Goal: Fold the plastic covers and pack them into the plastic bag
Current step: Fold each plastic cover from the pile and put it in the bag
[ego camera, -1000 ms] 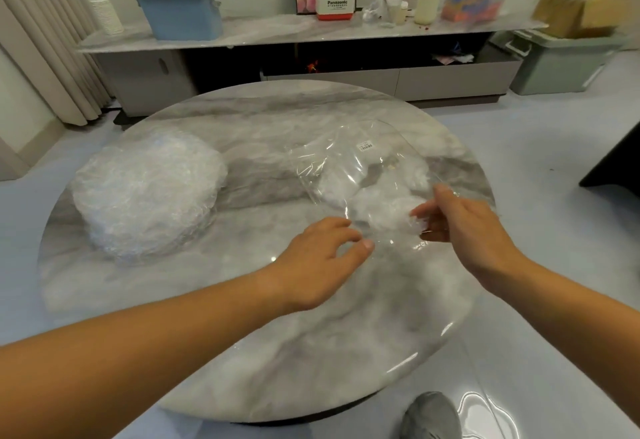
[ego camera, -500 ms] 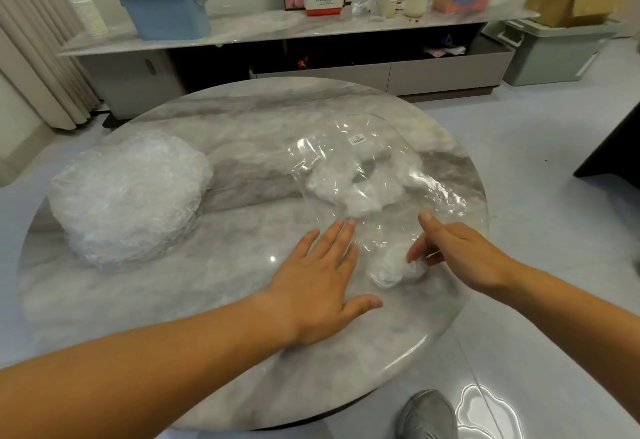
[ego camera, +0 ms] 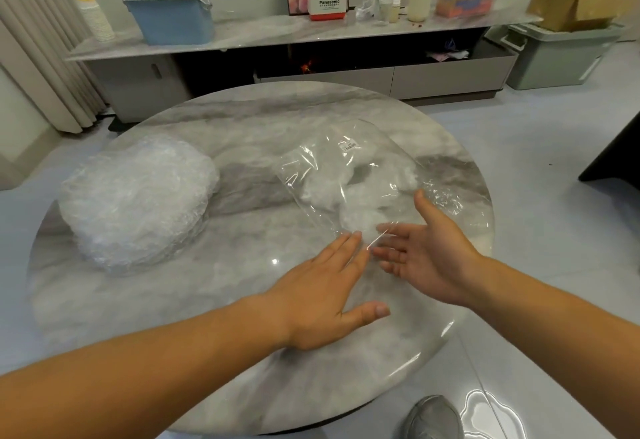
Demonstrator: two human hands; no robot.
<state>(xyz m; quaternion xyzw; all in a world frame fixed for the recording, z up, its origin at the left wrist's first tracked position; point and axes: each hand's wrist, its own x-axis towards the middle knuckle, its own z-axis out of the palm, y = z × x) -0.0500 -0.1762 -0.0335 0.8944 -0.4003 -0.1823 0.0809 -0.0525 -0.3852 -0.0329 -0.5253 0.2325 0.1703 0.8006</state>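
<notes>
I see a rounded heap of crinkled plastic covers [ego camera: 138,196] at the tabletop's [ego camera: 214,286] left. The clear, white-labelled plastic bag [ego camera: 322,168] lies right, with bunched covers [ego camera: 360,196] inside.

I receive 1 view: the head camera. It sits above and behind the left hand [ego camera: 322,296] and right hand [ego camera: 429,258], close to them, facing forward and down. Both forearms enter from the near edge. Beyond the hands, the wide lens reaches across the table [ego camera: 207,300] to the sideboard [ego camera: 277,34].
</notes>
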